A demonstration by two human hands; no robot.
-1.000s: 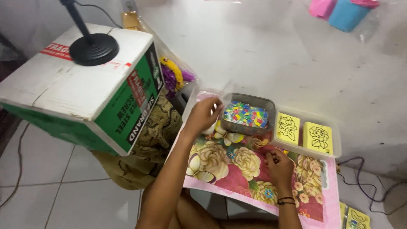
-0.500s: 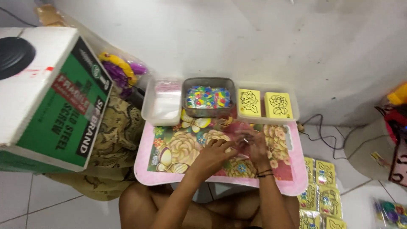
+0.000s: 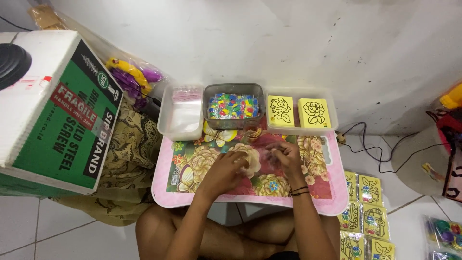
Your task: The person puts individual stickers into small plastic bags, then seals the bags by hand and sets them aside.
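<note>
Both hands (image 3: 257, 161) together over flowered pink table (image 3: 192, 188), held item's orientation unclear.

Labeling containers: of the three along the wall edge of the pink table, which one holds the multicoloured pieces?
The middle one, the grey tray. The clear tub to its left holds clear bags; the tray to its right holds two yellow cards.

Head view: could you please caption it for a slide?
Both hands meet over a floral lap table, trays behind.
</note>
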